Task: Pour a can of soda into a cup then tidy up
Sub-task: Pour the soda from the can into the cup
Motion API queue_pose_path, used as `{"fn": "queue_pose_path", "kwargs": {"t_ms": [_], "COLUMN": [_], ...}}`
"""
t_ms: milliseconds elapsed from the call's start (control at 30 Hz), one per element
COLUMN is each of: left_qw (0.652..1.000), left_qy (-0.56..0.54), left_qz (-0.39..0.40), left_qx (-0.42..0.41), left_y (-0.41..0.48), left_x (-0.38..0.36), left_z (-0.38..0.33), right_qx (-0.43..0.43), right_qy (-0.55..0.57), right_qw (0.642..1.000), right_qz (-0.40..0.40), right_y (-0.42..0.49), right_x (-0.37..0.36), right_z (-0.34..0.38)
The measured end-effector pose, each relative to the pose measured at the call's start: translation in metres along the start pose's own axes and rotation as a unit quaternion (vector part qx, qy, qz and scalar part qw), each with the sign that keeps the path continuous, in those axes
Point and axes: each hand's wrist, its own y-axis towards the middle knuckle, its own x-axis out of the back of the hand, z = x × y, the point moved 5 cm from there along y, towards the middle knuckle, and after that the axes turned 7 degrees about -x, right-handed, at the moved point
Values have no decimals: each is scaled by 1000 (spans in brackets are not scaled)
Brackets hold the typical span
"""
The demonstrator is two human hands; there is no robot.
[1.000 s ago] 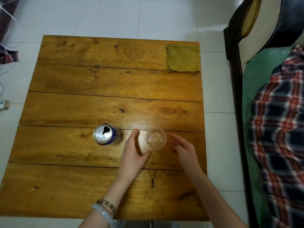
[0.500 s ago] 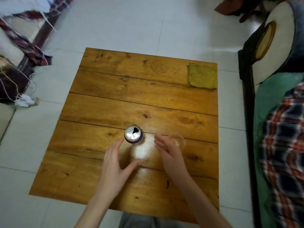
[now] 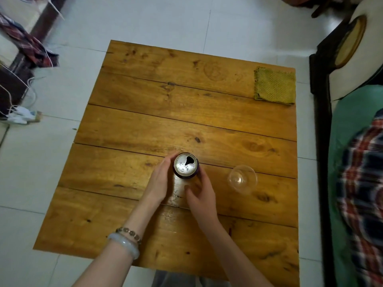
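Note:
An opened blue soda can (image 3: pixel 185 165) stands upright on the wooden table (image 3: pixel 186 121), near its middle. My left hand (image 3: pixel 159 181), with bracelets on the wrist, lies against the can's left side, fingers straight. My right hand (image 3: pixel 200 195) curls around the can's near right side, thumb low by its base. A clear plastic cup (image 3: pixel 242 179) stands upright and empty to the right of the can, apart from both hands.
A folded yellow-green cloth (image 3: pixel 274 85) lies at the table's far right corner. A bed with a green sheet and plaid fabric (image 3: pixel 362 183) runs along the right. Cables and a white plug (image 3: pixel 18 116) lie on the tiled floor at left.
Both hands have left the cup and closed in around the can. The view has shifted, so the table now sits further right and lower.

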Motion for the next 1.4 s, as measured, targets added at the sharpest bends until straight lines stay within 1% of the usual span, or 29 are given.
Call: {"fn": "queue_pose_path", "kwargs": {"t_ms": [100, 267, 433, 500, 567, 733, 867, 933, 1100, 1167, 1233, 1300, 1400], "left_qw": [999, 998, 996, 997, 998, 998, 996, 994, 991, 993, 994, 995, 997], "left_qy": [-30, -53, -69, -50, -35, -61, -86, -99, -127, -116, -101, -83, -53], "left_qz": [10, 21, 51, 54, 48, 29, 3, -9, -11, -6, -11, -21, -28], "left_qx": [-6, 2, 27, 12, 2, 6, 32, 35, 38, 37, 45, 51, 56], "left_y": [2, 1, 1, -1, -4, -20, -38, -45, -54, -56, -55, -53, -46], "left_x": [1, 0, -1, 0, 2, 4, 0, -4, -13, -14, -12, -6, 2], "left_z": [5, 2, 2, 1, -1, 4, 8, 7, 3, 2, 5, 7, 5], "right_qx": [12, 29, 5, 7, 20, 60, 100, 110, 106, 105, 107, 96, 63], "right_qy": [-25, -5, 0, -10, -32, -106, -185, -221, -280, -310, -314, -291, -233], "right_qw": [999, 997, 996, 997, 998, 991, 964, 948, 911, 896, 897, 915, 953], "right_qz": [-28, -78, -83, -80, -56, 60, 162, 199, 285, 300, 292, 262, 185], "right_y": [4, 14, 23, 24, 28, 43, 58, 64, 79, 84, 84, 80, 69], "right_x": [-5, -8, -13, -12, -8, 1, 2, 1, -4, -3, -1, 3, 5], "right_z": [-2, 13, 14, 15, 20, 36, 49, 54, 60, 62, 64, 56, 26]}}
